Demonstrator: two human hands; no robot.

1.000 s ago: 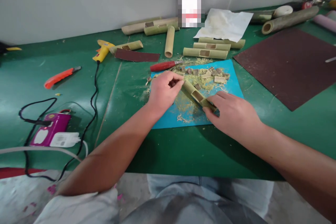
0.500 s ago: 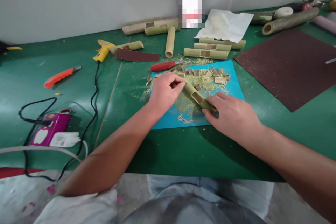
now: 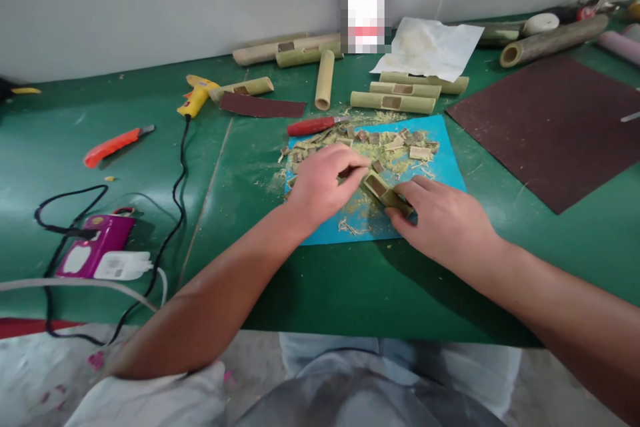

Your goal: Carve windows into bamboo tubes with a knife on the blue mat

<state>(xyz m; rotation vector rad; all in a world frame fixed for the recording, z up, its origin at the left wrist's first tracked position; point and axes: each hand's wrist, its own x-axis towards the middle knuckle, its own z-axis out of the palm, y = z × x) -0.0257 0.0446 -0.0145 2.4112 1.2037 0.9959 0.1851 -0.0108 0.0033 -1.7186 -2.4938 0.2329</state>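
A short bamboo tube (image 3: 381, 189) with a rectangular cut-out lies across the blue mat (image 3: 440, 160). My left hand (image 3: 323, 181) is closed over its far end, fingers curled around it. My right hand (image 3: 447, 219) pinches its near end between thumb and fingers. Bamboo chips and shavings (image 3: 395, 141) litter the mat behind the tube.
A red-handled knife (image 3: 314, 125) lies just beyond the mat. Further back are several bamboo tubes (image 3: 392, 102), a sandpaper strip (image 3: 261, 107), a yellow glue gun (image 3: 197, 96) and crumpled paper (image 3: 430, 45). A large sandpaper sheet (image 3: 555, 120) lies right; an orange cutter (image 3: 116, 145) and purple charger (image 3: 95, 255) lie left.
My left hand has slid down along the tube toward my right hand, covering more of it. The right hand has stayed where it was.
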